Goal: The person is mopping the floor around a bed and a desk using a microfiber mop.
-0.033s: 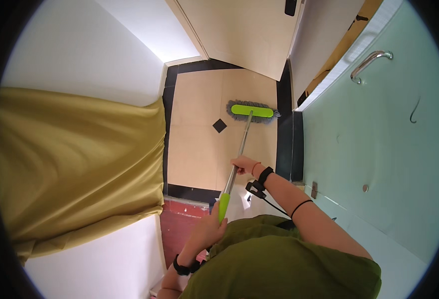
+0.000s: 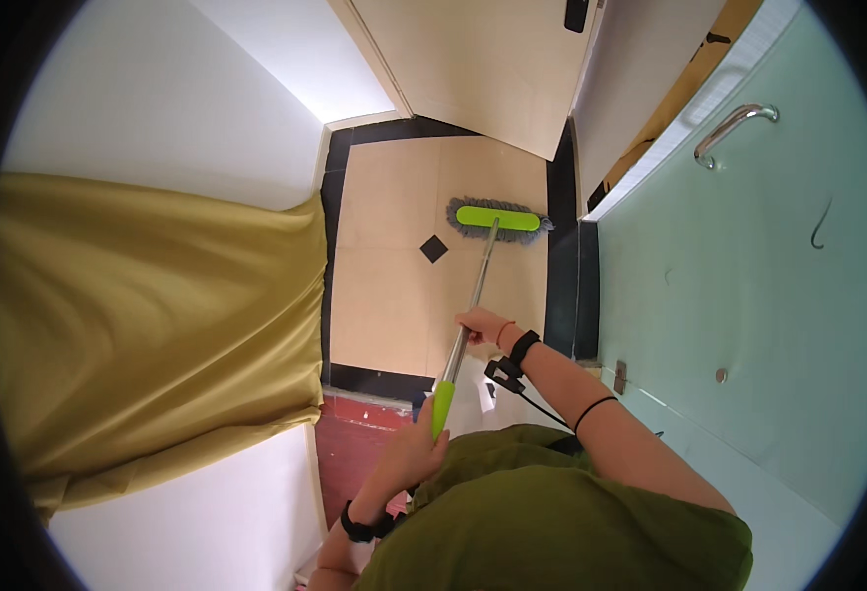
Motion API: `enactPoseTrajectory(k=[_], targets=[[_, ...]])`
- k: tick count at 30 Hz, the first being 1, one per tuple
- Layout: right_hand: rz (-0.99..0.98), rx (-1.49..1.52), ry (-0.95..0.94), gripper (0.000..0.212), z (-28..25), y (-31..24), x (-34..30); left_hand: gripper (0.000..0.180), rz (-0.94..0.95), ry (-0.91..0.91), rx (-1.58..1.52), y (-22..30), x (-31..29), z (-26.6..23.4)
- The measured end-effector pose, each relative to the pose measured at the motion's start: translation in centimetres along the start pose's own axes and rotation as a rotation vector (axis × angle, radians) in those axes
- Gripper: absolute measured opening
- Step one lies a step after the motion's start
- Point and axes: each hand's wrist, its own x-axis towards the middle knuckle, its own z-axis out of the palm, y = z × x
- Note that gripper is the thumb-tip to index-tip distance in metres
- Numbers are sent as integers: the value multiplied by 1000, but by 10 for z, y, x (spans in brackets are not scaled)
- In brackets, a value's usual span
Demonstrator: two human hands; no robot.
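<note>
A flat mop [image 2: 497,219] with a bright green plate and a grey fringe lies on the beige tiled floor [image 2: 384,305]. From its middle a metal pole [image 2: 481,276] slants back toward me, tilted a little to the left. My left hand [image 2: 416,451] is closed around the green grip [image 2: 442,406] at the pole's near end. Farther along, my right hand [image 2: 482,326] wraps round the bare metal part. Black bands with small devices circle both wrists.
A mustard curtain [image 2: 158,305] hangs on the left. A cream door [image 2: 473,59] stands at the far side. On the right is a pale green glass door [image 2: 758,286] with a metal handle [image 2: 734,131]. A reddish floor strip [image 2: 354,448] lies beyond the dark tile border [image 2: 379,380].
</note>
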Motion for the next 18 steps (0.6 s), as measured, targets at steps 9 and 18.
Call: enactPoseTrajectory(k=[9, 18], targets=[[-85, 42, 223, 21, -27, -56, 52, 62, 76, -29, 46, 18, 81, -41], [-62, 17, 261, 23, -95, -151, 100, 64, 63, -78, 118, 59, 199, -89]])
